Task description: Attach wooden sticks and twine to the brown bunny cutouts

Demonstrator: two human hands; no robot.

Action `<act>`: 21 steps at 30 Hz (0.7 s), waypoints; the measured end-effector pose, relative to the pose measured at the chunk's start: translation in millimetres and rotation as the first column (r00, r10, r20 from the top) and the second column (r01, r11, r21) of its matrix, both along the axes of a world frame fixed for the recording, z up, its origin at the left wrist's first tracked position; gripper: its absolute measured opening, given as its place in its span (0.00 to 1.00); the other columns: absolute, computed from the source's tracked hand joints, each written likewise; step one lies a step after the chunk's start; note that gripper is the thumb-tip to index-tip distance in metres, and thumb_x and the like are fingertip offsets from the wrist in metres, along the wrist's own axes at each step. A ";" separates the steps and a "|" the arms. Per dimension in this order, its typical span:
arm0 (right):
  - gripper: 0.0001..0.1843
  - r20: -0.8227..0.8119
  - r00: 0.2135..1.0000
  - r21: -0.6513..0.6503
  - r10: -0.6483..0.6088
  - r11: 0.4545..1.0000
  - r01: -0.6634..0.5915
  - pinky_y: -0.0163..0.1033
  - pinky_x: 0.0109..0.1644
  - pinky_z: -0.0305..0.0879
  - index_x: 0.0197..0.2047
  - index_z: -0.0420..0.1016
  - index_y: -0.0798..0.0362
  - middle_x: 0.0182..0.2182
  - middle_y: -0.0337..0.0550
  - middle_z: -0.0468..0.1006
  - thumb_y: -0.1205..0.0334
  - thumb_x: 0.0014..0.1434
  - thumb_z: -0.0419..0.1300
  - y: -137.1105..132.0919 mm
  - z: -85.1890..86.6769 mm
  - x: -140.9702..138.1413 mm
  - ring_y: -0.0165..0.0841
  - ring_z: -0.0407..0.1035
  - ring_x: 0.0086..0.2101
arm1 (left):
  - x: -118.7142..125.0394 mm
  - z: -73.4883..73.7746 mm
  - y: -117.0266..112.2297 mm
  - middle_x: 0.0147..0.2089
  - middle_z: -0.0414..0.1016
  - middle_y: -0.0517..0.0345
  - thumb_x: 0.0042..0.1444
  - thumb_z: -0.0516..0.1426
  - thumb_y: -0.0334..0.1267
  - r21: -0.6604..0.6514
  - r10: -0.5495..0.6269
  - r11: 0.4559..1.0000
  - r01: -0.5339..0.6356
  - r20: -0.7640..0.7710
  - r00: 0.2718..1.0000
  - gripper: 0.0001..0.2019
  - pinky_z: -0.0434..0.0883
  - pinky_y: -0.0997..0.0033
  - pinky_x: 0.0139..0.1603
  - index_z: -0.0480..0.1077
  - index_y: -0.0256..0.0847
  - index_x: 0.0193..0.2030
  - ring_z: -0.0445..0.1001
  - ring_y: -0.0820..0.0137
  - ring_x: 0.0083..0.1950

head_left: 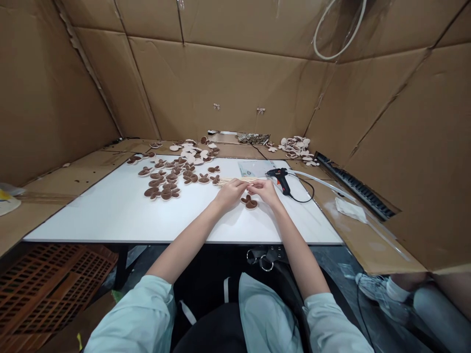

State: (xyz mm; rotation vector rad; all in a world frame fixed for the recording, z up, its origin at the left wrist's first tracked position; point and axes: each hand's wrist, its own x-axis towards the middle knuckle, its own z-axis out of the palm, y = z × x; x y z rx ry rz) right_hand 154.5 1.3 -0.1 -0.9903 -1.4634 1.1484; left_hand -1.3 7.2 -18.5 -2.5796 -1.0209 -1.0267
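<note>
The left hand [230, 192] and right hand [264, 191] pinch thin wooden sticks [224, 181] over a white table [110, 220].

Thin pale wooden sticks [230, 182] form a flat, straight bundle. They run sideways, just left of the glue gun [281, 180].

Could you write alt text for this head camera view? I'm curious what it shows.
The person's left hand and right hand hold a bundle of thin wooden sticks over a white table, beside a black glue gun. Many brown, cream-edged bunny-shaped cutouts lie nearby, with cardboard walls behind.
</note>
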 end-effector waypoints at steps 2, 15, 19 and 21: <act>0.15 0.011 1.000 -0.022 0.002 1.000 -0.002 0.38 0.30 0.68 0.23 0.72 0.56 0.19 0.39 0.73 0.56 0.33 0.66 0.5 -0.4 0.8 0.30 0.68 0.22 | -0.8 -0.2 1.2 0.35 0.73 0.50 0.56 0.49 0.31 -0.001 0.026 1.000 -0.026 -0.088 0.996 0.10 0.67 0.68 0.40 0.69 0.37 0.41 0.69 0.69 0.38; 0.06 0.103 0.993 -0.002 0.063 0.998 -0.063 0.35 0.27 0.64 0.23 0.72 0.57 0.17 0.37 0.72 0.64 0.37 0.59 -2.2 5.7 3.3 0.28 0.66 0.20 | -7.4 22.6 -3.1 0.35 0.76 0.55 0.55 0.50 0.34 -0.294 -0.129 0.942 0.164 0.136 0.982 0.11 0.66 0.71 0.41 0.74 0.41 0.34 0.72 0.70 0.37; 0.03 0.178 0.983 0.032 -0.035 0.999 0.030 0.33 0.25 0.61 0.21 0.70 0.56 0.15 0.36 0.70 0.67 0.36 0.57 -2.3 6.0 -3.1 0.27 0.65 0.19 | -1.2 18.0 -8.4 0.31 0.77 0.56 0.52 0.52 0.33 -0.424 0.053 0.902 0.079 0.292 0.955 0.10 0.66 0.71 0.37 0.75 0.42 0.30 0.73 0.68 0.33; 0.02 0.206 0.973 0.076 -0.101 0.993 0.086 0.33 0.25 0.59 0.20 0.69 0.56 0.16 0.36 0.69 0.67 0.37 0.56 -2.0 5.8 -6.1 0.27 0.64 0.20 | 1.2 16.0 -7.8 0.32 0.78 0.56 0.52 0.52 0.32 -0.436 0.117 0.899 0.042 0.330 0.937 0.10 0.66 0.71 0.38 0.76 0.42 0.30 0.73 0.67 0.35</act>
